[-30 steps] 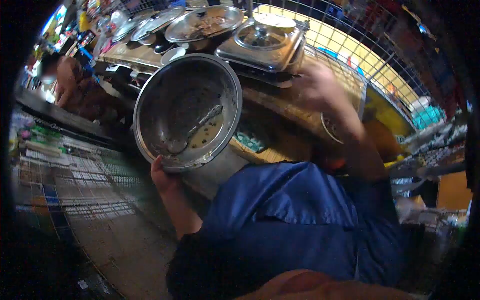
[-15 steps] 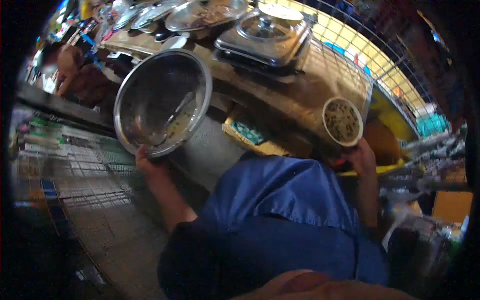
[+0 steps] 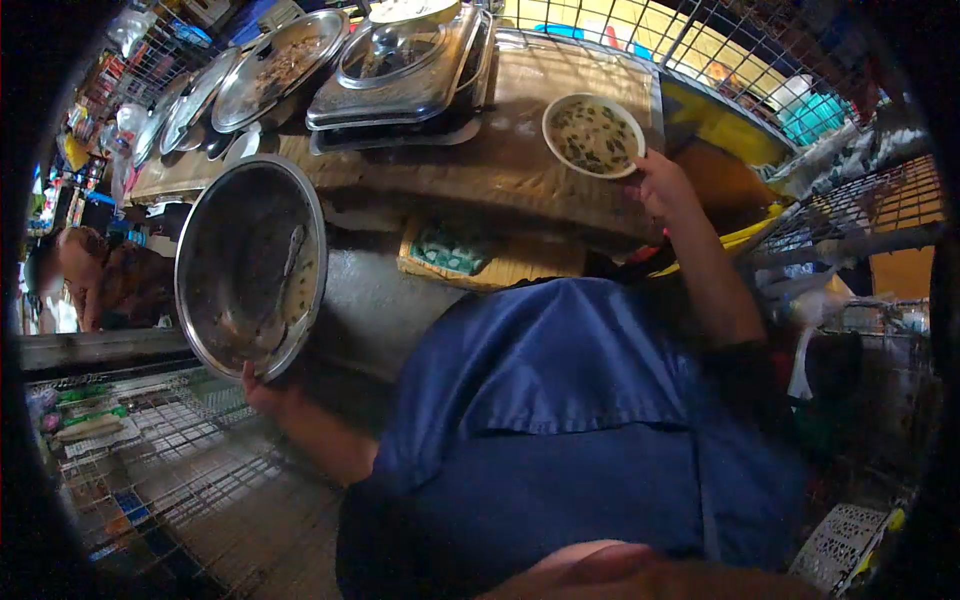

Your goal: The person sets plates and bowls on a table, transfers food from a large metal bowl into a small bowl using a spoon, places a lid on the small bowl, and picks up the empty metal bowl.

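Note:
My left hand (image 3: 268, 392) grips the lower rim of a large metal bowl (image 3: 232, 260), tilted, with some pale liquid with dark bits and a metal ladle (image 3: 288, 272) inside. On the right, my right hand (image 3: 662, 190) has its fingers closed on the edge of a small white bowl (image 3: 594, 135). That bowl holds pale soup with dark green pieces and is over the wooden counter's right part. The fingers under both rims are partly hidden.
On the wooden counter (image 3: 520, 190) stand a square lidded pan (image 3: 390, 95) and several round lidded dishes (image 3: 282, 70). Wire mesh rises behind. A green-patterned item (image 3: 447, 248) lies below the counter edge. Another person (image 3: 85, 275) is at the far left.
The small bowl, first seen on the counter beneath my right arm, is now in my right hand and further up over the counter. The large bowl has shifted left in view with my left hand.

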A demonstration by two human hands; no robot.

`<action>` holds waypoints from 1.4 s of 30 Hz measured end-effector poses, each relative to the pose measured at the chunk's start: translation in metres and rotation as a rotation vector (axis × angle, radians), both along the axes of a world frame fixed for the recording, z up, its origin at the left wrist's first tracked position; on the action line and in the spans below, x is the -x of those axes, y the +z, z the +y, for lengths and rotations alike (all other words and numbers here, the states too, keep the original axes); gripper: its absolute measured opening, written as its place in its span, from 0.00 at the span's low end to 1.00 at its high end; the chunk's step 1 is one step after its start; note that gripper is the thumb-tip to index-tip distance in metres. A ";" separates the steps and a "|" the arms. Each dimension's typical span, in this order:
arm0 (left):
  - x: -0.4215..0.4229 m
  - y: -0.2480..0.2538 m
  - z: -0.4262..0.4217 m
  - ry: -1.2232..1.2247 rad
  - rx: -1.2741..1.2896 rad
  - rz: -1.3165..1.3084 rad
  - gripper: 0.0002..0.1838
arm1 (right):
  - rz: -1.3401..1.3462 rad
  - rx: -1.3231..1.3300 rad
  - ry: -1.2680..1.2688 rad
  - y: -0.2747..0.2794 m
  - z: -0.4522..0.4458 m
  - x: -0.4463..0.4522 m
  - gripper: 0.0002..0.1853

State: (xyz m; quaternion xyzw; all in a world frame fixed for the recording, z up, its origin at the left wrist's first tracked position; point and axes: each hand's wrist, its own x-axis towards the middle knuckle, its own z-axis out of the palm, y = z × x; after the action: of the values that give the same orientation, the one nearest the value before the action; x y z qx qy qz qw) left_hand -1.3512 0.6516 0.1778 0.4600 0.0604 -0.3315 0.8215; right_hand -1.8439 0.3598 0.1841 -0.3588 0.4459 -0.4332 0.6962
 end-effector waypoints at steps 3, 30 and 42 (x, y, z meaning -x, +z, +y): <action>0.011 0.007 0.005 0.020 0.010 0.041 0.28 | -0.048 0.010 0.032 -0.021 -0.040 0.002 0.15; -0.015 0.019 0.005 0.261 -0.105 0.011 0.26 | 0.851 0.401 -0.368 -0.001 -0.192 -0.049 0.18; -0.079 0.021 0.000 0.135 -0.102 -0.045 0.29 | 1.648 1.731 -0.034 0.074 -0.202 -0.259 0.07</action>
State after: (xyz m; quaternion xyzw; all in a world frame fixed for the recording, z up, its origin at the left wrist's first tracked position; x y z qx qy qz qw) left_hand -1.2718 0.6516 0.1988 0.5037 0.0895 -0.2614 0.8185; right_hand -1.5851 0.1583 0.2584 -0.8726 0.3232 -0.2385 -0.2780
